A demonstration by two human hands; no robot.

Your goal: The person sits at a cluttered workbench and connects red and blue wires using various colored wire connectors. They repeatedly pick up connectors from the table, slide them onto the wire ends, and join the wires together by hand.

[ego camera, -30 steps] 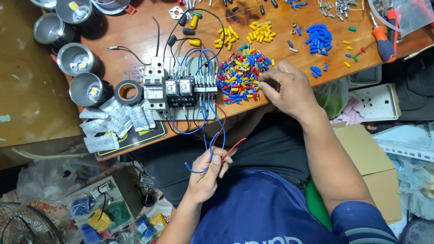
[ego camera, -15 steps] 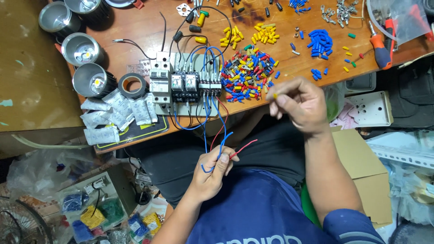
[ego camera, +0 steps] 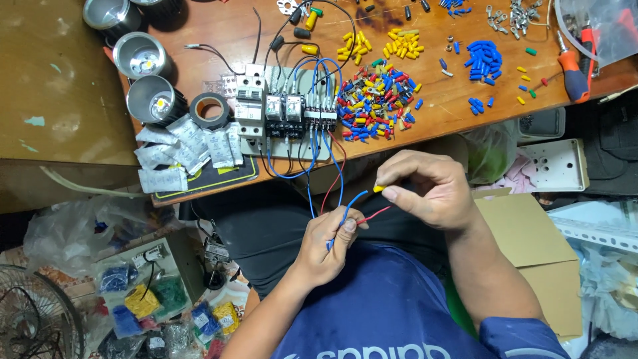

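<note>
My left hand (ego camera: 329, 242) is closed around blue and red wires (ego camera: 351, 205) that hang from a grey panel of breakers and relays (ego camera: 282, 116) on the wooden table (ego camera: 438, 116). My right hand (ego camera: 428, 189) pinches a small yellow wire terminal sleeve (ego camera: 378, 189) between thumb and forefinger, close to the free end of a blue wire. A mixed heap of red, blue and yellow sleeves (ego camera: 375, 100) lies on the table just beyond my hands.
Sorted piles of yellow sleeves (ego camera: 392, 41) and blue sleeves (ego camera: 485, 56), an orange-handled screwdriver (ego camera: 571, 66), a black tape roll (ego camera: 209, 110), white packets (ego camera: 186, 153) and several metal lamp housings (ego camera: 149, 100) are on the table. A cardboard box (ego camera: 531, 259) sits at my right.
My right hand left the mixed heap of sleeves and came down toward my lap with a yellow sleeve pinched. My left hand kept hold of the wires and rose slightly.
</note>
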